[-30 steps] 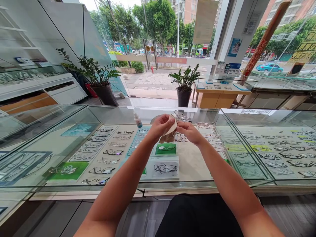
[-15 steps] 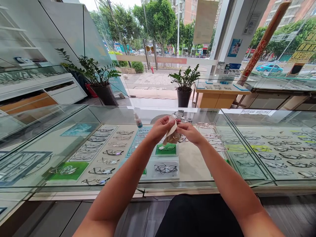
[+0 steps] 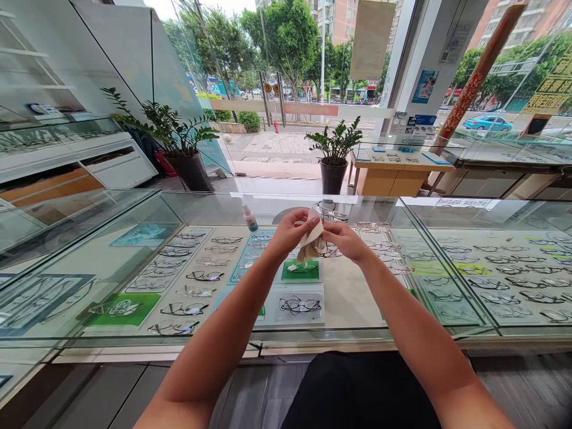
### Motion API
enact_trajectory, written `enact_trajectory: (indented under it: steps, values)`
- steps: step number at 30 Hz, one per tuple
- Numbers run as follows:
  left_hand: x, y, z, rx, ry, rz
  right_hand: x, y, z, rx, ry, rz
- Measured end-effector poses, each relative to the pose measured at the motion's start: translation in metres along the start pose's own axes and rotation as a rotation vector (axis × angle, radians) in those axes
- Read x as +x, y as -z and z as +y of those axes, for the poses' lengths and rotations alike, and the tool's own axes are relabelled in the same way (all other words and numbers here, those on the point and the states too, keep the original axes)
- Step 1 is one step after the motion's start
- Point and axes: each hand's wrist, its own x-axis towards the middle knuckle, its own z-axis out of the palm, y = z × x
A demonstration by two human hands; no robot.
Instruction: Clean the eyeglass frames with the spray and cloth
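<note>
Above the glass counter, my left hand [image 3: 294, 230] pinches a beige cloth [image 3: 313, 234] with a zigzag edge, which hangs down between my hands. My right hand [image 3: 342, 237] is closed beside it, its fingertips meeting the cloth. A pair of glasses seems to be between the hands, mostly covered by the cloth and fingers, so what my right hand grips is too small to make out. Just behind my hands, thin-framed glasses [image 3: 333, 213] lie on the counter top. A small spray bottle [image 3: 249, 218] stands upright to the left.
Under the glass of the display counter [image 3: 353, 332] lie rows of glasses, a green tray [image 3: 300, 270] and a white tray [image 3: 301, 319]. Beyond the counter stand two potted plants [image 3: 333, 158] [image 3: 187, 161] and a wooden cabinet [image 3: 393, 179].
The cloth has shifted and refolded between my fingers, spreading a little to the right. My hands have barely moved.
</note>
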Motion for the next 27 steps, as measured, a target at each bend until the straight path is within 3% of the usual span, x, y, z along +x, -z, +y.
enact_trajectory:
  steps: [10,27]
  values:
    - [-0.0014,-0.0046,0.0088,-0.053,-0.062,-0.067,-0.0005,0.0002,0.0013,-0.003,-0.045,0.025]
    - [-0.0021,-0.0040,0.0065,-0.168,0.005,-0.105,0.0007,0.0012,0.0070,0.014,-0.074,0.037]
